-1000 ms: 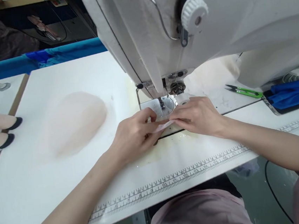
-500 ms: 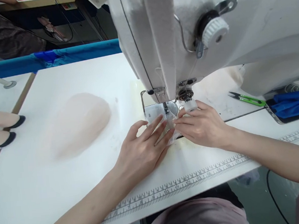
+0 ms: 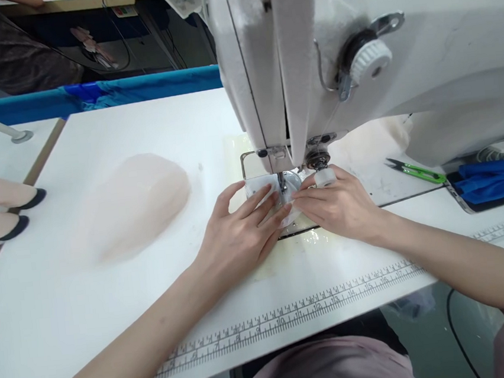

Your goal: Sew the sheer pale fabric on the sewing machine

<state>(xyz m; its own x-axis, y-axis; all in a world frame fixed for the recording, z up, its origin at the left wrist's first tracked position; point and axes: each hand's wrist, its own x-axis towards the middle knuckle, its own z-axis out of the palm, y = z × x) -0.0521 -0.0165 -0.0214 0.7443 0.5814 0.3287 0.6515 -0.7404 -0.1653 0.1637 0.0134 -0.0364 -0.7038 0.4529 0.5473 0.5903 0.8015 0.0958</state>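
Observation:
A small piece of sheer whitish fabric (image 3: 287, 216) lies at the presser foot (image 3: 282, 181) of a white sewing machine (image 3: 265, 92). My left hand (image 3: 240, 231) rests to the left of the foot, fingers spread flat, with the fingertips on the fabric. On the right, my right hand (image 3: 343, 207) has its thumb and fingers pinched together at the fabric's edge, close to the needle area. The machine head and my fingers hide part of the fabric.
A sheer beige fabric piece (image 3: 146, 205) lies on the white table at left. Green thread snips (image 3: 417, 172) and blue cloth (image 3: 501, 180) on a dark tray sit at right. A printed ruler (image 3: 283, 322) runs along the front edge. Another person's dark clothing (image 3: 11, 51) shows at upper left.
The fabric has moved slightly away from me under the presser foot, baring more of the metal plate's front edge. Both hands keep nearly the same pose. The camera view has shifted a little.

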